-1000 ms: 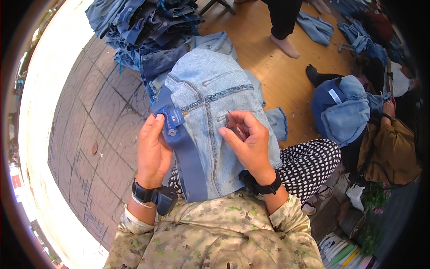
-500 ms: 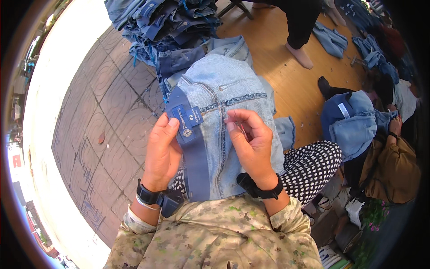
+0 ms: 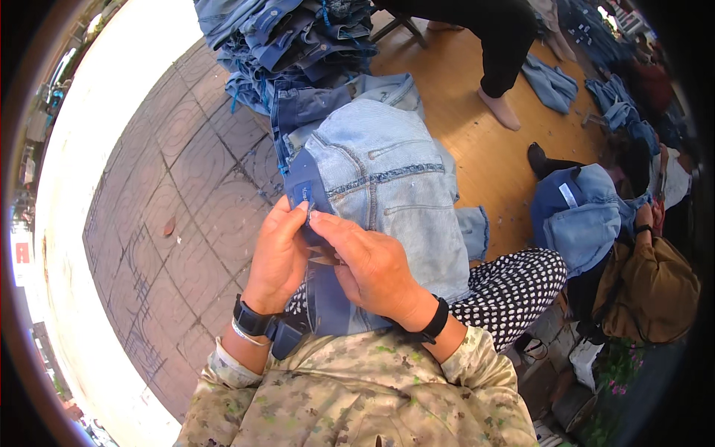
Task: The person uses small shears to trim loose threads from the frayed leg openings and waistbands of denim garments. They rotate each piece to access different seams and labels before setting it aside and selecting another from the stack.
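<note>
A pair of light blue jeans (image 3: 417, 186) lies over my lap, inside out, with its darker waistband (image 3: 305, 165) running along the left side. My left hand (image 3: 277, 253) grips this waistband, thumb on top beside the blue sewn-in label (image 3: 302, 194). Right against that thumb, the thumb and forefinger of my right hand (image 3: 376, 272) pinch together at the label's lower edge. What looks like a pair of small metal thread snips (image 3: 325, 258) sticks out from under the right palm. Whatever the right fingertips pinch is too small to make out.
A tall pile of folded jeans (image 3: 290, 45) stands ahead, slightly left. Beyond it, a person's socked foot (image 3: 499, 108) rests on a wooden board (image 3: 454, 89). At right, another person's hand (image 3: 646, 216) is by other jeans (image 3: 585, 216). Paving (image 3: 179, 223) lies left.
My right hand has moved left and down from the jeans' seam to meet my left thumb at the label. The label, earlier in full view, is now partly covered.
</note>
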{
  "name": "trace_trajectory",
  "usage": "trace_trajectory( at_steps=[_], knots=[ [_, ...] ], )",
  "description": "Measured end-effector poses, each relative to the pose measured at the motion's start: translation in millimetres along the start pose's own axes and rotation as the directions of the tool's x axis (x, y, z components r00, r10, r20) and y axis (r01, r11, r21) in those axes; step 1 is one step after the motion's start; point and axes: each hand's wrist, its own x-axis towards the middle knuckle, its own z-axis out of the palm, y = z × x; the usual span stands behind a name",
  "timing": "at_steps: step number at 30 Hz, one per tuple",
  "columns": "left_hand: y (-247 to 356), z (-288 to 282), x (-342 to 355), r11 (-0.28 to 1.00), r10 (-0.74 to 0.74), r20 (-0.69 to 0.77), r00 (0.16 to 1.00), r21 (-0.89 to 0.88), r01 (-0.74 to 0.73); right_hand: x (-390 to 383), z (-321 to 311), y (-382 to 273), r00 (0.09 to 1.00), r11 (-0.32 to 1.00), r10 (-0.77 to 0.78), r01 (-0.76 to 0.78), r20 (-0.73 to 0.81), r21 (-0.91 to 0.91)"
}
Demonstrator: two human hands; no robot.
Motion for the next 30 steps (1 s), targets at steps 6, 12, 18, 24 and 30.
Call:
trace_trajectory(
  at_steps=[6, 12, 18, 24, 30],
  knots=[
    [14.7, -2.6, -14.0, 0.998, -0.015, 0.075, 0.997, -0.054, 0.019, 4.9, -6.5, -11.7, 0.946, 0.929, 0.307, -0.274, -0.106, 0.248],
    [19.9, -2.9, -34.6, 0.995, -0.042, 0.107, 0.993, -0.089, 0.052, -0.1, -6.4, -23.4, 0.916, 0.900, 0.365, -0.301, -0.168, 0.315],
    [13.2, 6.7, -39.9, 1.000, 0.027, 0.251, 0.968, -0.005, -0.027, 6.3, -7.6, -36.7, 0.956, 0.985, 0.146, -0.164, -0.256, -0.050],
    [12.7, 15.5, -30.2, 0.956, 0.008, 0.241, 0.971, 0.284, -0.078, 0.4, -20.8, -18.9, 0.935, 0.942, 0.333, -0.324, -0.119, 0.093],
    [23.5, 13.6, -1.9, 0.413, 0.350, 0.238, 0.906, 0.829, -0.378, -5.3, -43.5, -2.5, 0.906, 0.900, 0.420, -0.408, -0.055, 0.152]
  ],
)
